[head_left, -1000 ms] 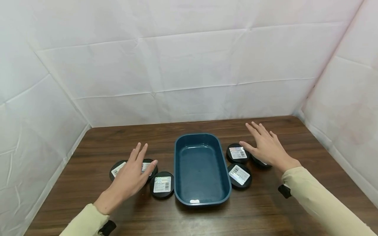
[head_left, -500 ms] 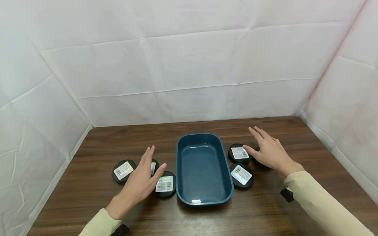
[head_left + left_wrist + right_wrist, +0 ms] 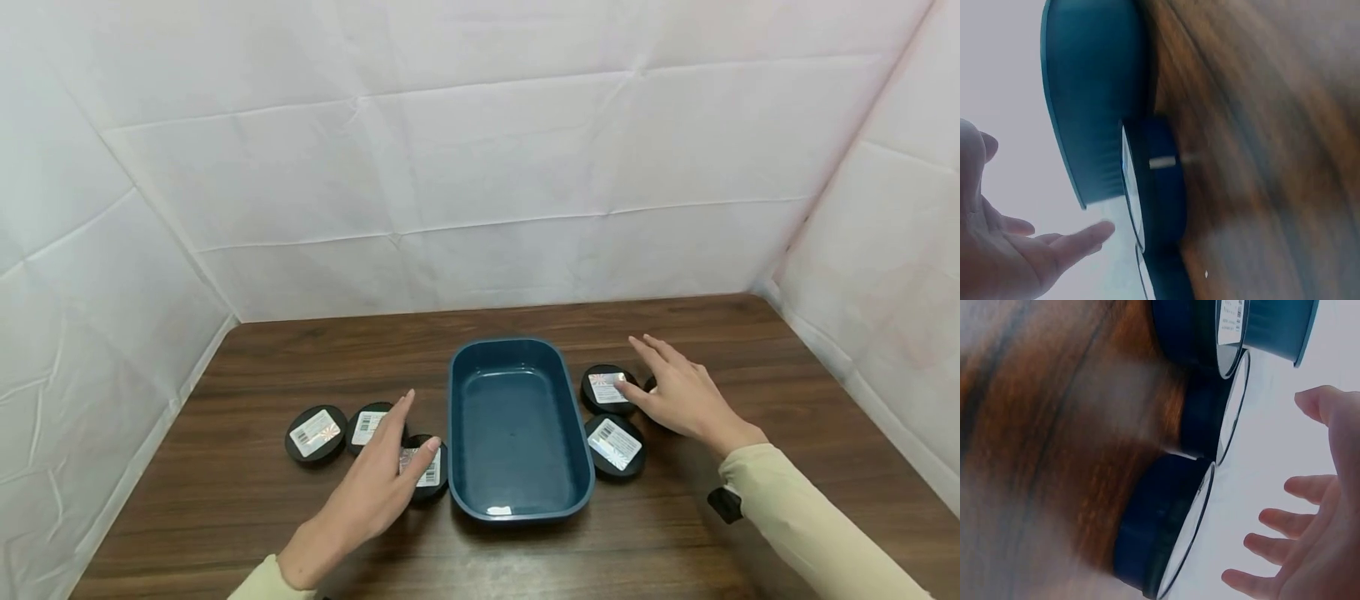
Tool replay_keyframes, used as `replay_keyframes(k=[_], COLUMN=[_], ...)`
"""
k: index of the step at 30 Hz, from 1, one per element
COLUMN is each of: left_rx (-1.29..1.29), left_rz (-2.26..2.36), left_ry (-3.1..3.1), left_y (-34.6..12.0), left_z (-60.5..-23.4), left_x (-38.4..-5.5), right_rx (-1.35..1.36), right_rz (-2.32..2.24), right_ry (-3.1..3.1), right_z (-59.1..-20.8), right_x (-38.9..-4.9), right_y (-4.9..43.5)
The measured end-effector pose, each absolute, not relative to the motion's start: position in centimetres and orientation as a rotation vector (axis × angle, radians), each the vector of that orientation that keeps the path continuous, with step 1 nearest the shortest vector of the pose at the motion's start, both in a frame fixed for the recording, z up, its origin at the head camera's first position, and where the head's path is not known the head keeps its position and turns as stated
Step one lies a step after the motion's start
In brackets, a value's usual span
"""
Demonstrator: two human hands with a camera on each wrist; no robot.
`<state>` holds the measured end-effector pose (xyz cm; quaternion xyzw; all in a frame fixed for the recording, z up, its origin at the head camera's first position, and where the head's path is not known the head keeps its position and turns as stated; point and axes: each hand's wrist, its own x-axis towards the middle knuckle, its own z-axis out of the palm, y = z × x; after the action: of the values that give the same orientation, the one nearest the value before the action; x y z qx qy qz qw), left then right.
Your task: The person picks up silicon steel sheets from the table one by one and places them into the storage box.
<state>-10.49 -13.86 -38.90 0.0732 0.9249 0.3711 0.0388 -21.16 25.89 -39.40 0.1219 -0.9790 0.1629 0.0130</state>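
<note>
A dark blue rectangular tray [image 3: 517,442] stands in the middle of the table. Three round black tubs with white barcode labels lie to its left: the outermost tub [image 3: 316,436], a middle tub [image 3: 365,427] and one tub [image 3: 432,471] at the tray's side. My left hand [image 3: 367,483], fingers extended, hovers over the last two and partly covers them. Right of the tray are a rear tub [image 3: 604,390], a front tub [image 3: 617,448] and a third, mostly hidden under my right hand [image 3: 686,402]. That hand is spread above them, apart from the tubs [image 3: 1166,525] in the right wrist view.
The brown wooden table [image 3: 510,562] has white sheeting [image 3: 480,167] behind it and on both sides. In the left wrist view, a tub [image 3: 1157,181] stands right by the tray's wall [image 3: 1094,94].
My left hand has moved right and towards me, from over the outer tubs to the tub beside the tray. The right hand has come slightly lower over its tubs. The tubs stay put.
</note>
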Motion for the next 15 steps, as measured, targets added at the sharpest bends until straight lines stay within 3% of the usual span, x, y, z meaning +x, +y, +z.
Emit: replay_keyframes(k=[15], left_rx=[0.279], left_rz=[1.257], left_ry=[2.746], left_y=[-12.1], left_z=[-40.3], left_x=[-9.5], right_rx=[0.357], right_rz=[0.618], right_ry=[-3.031], right_z=[-40.5], right_x=[-20.2], right_y=[26.9])
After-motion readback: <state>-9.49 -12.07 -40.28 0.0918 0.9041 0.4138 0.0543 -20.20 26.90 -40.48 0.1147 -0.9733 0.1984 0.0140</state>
